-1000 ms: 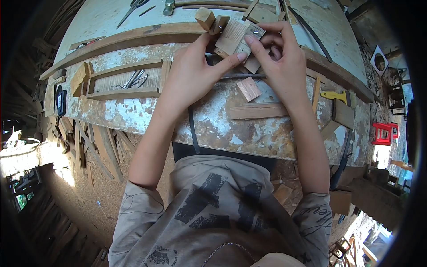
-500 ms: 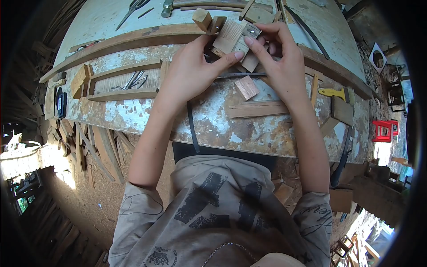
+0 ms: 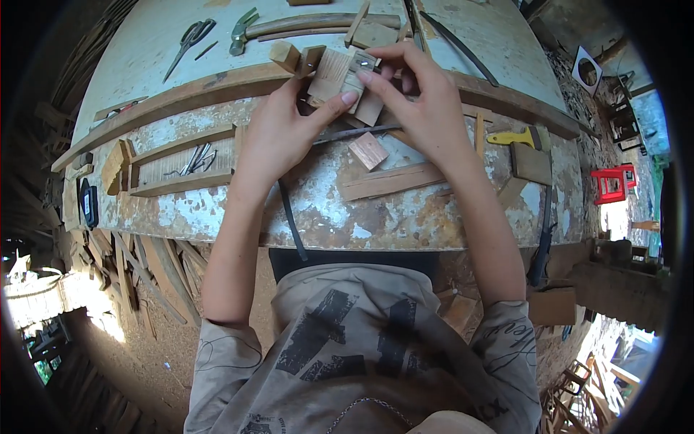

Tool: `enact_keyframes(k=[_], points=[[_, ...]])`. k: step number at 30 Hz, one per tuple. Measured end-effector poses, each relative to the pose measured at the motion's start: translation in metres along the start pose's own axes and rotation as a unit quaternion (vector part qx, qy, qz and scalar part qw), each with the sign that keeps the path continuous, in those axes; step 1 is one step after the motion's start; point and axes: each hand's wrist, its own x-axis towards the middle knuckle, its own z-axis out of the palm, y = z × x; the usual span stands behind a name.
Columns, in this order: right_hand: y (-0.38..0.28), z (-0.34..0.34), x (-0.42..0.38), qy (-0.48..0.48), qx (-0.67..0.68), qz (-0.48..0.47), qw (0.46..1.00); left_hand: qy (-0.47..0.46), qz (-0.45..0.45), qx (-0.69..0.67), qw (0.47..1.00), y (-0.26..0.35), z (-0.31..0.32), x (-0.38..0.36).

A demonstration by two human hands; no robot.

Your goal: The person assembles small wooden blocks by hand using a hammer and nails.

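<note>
A small wooden block assembly point(image 3: 330, 74) is in both of my hands over the middle of the bench. My left hand point(image 3: 278, 134) grips its left side, with the thumb laid along the near edge and the other fingers hidden beneath. My right hand point(image 3: 419, 105) pinches the narrower right end, its thumb pressed close to a small shiny metal bit point(image 3: 363, 63). Just beyond my left fingers stands a squared wood piece point(image 3: 285, 55). Nearer to me, a small wood cube point(image 3: 368, 150) and a split wood strip point(image 3: 394, 181) lie on the bench.
A long wooden beam point(image 3: 195, 88) crosses the bench behind my hands. At left sits a wooden tray point(image 3: 181, 183) with several nails point(image 3: 194, 160). Farther back are scissors point(image 3: 189, 45) and a hammer point(image 3: 241, 32). A yellow-handled brush point(image 3: 512, 137) lies at right.
The whole view has shifted, so bench, hands and block appear farther left. Both hands keep nearly the same grip on the wooden block assembly.
</note>
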Motion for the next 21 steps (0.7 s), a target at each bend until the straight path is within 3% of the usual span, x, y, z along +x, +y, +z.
enact_keyframes(k=[3, 6, 10, 15, 18, 21], points=[[-0.008, -0.011, 0.005, 0.001, 0.022, 0.038, 0.999, -0.003, -0.013, 0.021, 1.000, 0.001, -0.001, -0.001], [-0.011, -0.020, 0.022, 0.065, 0.018, -0.015, 0.998, 0.040, 0.023, 0.014, 0.999, -0.003, 0.003, -0.001], [-0.040, -0.035, 0.068, 0.012, -0.065, 0.024, 0.998, 0.040, 0.038, 0.009, 0.998, -0.008, 0.004, -0.001], [-0.017, 0.004, 0.145, -0.081, -0.185, -0.126, 0.971, 0.043, 0.046, 0.014, 0.998, -0.011, 0.004, -0.001], [0.029, 0.045, 0.187, -0.189, -0.187, -0.138, 0.954, 0.041, 0.040, 0.006, 0.998, -0.012, 0.003, 0.000], [0.051, 0.082, 0.217, -0.294, -0.329, -0.118, 0.889, 0.030, 0.029, 0.006, 0.999, -0.012, 0.001, -0.001]])
